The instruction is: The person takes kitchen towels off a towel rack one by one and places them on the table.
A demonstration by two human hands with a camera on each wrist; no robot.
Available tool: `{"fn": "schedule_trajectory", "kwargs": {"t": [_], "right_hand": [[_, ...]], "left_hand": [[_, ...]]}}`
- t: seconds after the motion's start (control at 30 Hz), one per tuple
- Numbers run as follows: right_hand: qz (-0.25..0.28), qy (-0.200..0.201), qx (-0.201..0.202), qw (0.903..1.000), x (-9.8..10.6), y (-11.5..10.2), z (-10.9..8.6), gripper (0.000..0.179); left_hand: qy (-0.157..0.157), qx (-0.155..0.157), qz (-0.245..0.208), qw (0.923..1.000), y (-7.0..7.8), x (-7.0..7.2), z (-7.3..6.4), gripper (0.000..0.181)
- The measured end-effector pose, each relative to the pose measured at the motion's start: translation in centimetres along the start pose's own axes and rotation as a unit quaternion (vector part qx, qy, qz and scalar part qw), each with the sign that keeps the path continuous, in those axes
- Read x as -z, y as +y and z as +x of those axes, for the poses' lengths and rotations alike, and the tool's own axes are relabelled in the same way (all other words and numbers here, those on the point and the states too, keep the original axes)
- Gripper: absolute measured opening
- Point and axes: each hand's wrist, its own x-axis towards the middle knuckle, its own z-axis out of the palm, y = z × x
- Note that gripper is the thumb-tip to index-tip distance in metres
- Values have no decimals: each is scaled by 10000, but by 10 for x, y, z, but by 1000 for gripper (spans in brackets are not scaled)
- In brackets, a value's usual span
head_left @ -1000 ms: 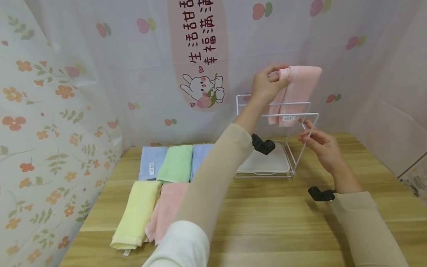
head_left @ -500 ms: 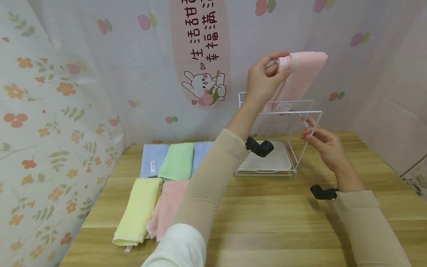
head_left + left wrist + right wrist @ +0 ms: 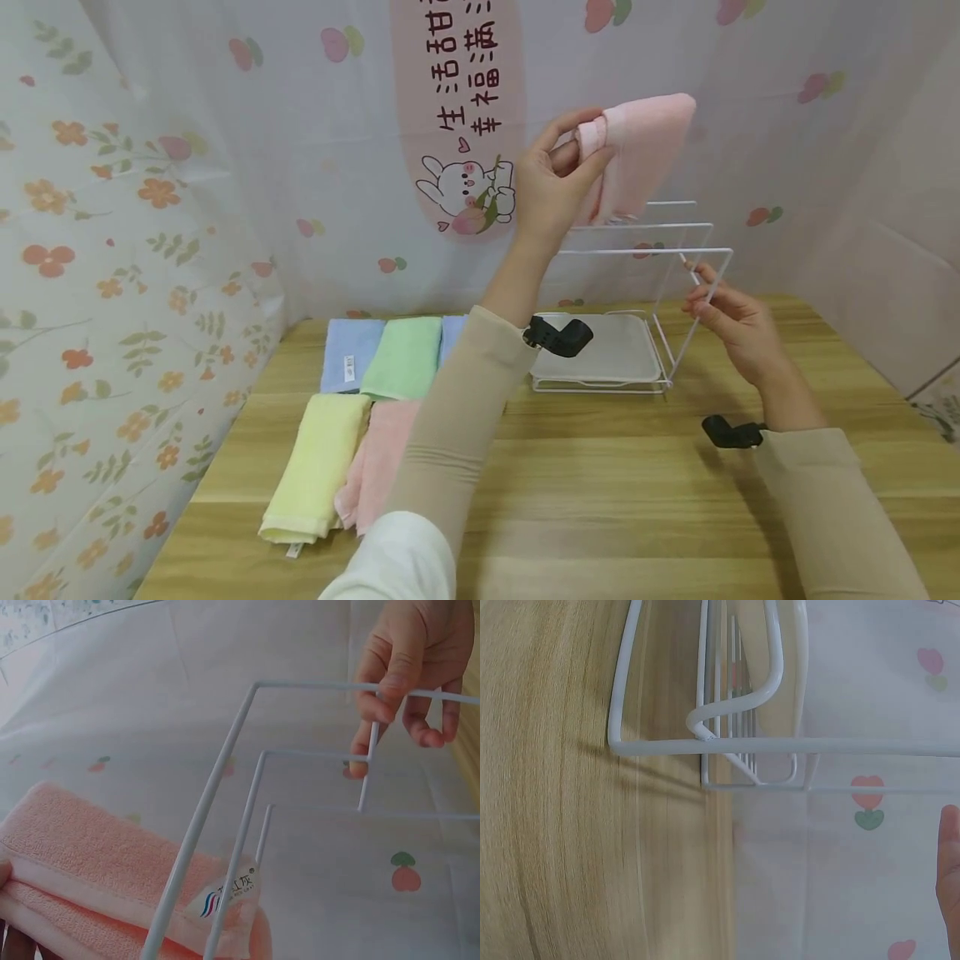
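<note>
In the head view my left hand (image 3: 551, 187) pinches one end of a folded pink towel (image 3: 648, 146), holding it up above a white wire rack (image 3: 645, 251). The towel's lower edge hangs close to the rack's top bars; its white label (image 3: 225, 896) shows behind the wires in the left wrist view. My right hand (image 3: 738, 333) grips the rack's right side wire, thumb and fingers curled about it, seen also from the left wrist. Only a finger (image 3: 949, 877) of that hand enters the right wrist view, beside the rack's lower frame (image 3: 667, 747).
A whitish tray (image 3: 607, 346) sits in the rack's base. At the left of the wooden table (image 3: 600, 500) lie folded towels: blue (image 3: 348, 350), green (image 3: 405, 358), yellow (image 3: 315, 467) and pink (image 3: 378, 458), with another blue one partly behind my left arm. Printed curtains stand behind and left.
My left hand has lifted the pink towel upward and then leftward, raising its lower end from among the rack's top bars. My right hand stays on the rack's side wire.
</note>
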Motion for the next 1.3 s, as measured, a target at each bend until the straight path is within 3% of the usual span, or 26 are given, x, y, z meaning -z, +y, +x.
{"fn": "schedule_trajectory", "kwargs": {"t": [0.47,0.93,1.3], "right_hand": [[100,-1,13,9999,0,-1,1,19],[183,-23,-25,9998,-1,0,2,22],[373,41,-201,9991,-2,1,1,17]], "left_hand": [[572,-186,-329,9976,3,38,-8,40],[1324,-622,-697,9868,16,78,-10,43],[1413,-952,-481,9842,28,104,-23,40]]}}
